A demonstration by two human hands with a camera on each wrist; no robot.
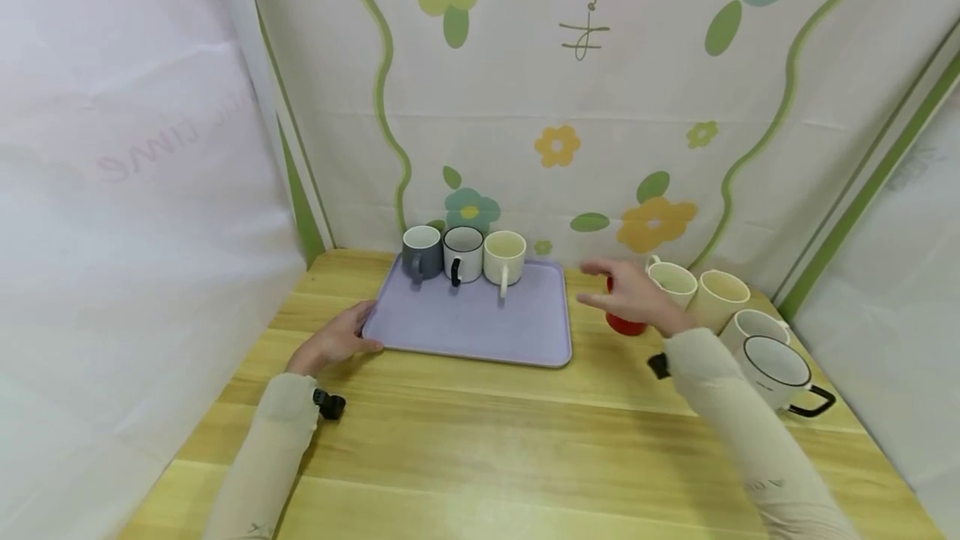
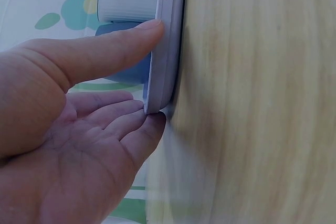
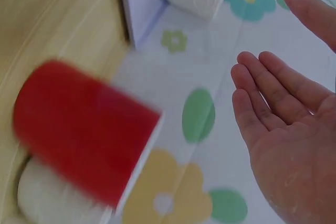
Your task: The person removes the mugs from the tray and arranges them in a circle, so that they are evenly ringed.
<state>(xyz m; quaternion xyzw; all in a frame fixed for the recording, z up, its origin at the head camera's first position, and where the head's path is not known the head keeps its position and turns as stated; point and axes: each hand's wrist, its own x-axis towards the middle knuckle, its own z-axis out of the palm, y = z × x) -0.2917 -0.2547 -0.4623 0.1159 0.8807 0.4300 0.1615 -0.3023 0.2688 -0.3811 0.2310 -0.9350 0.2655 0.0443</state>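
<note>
My left hand (image 1: 341,336) is at the near left corner of a lavender tray (image 1: 465,327). Its thumb rests on the near rim and its fairly straight fingers touch the corner, as the left wrist view shows. Along the tray's back stand a dark grey mug (image 1: 427,261), a white mug with a black handle (image 1: 468,261) and a cream mug (image 1: 510,255), all upright. My right hand (image 1: 633,294) hovers beside and above a red mug (image 3: 84,129), thumb spread from extended fingers, holding nothing. In the head view it partly hides that mug.
At the right of the wooden table (image 1: 480,448) stand several mugs: a pale one (image 1: 678,288), a yellowish one (image 1: 712,307), another white one (image 1: 742,327) and a white one with a black handle (image 1: 776,390). A flowered curtain (image 1: 480,82) hangs behind.
</note>
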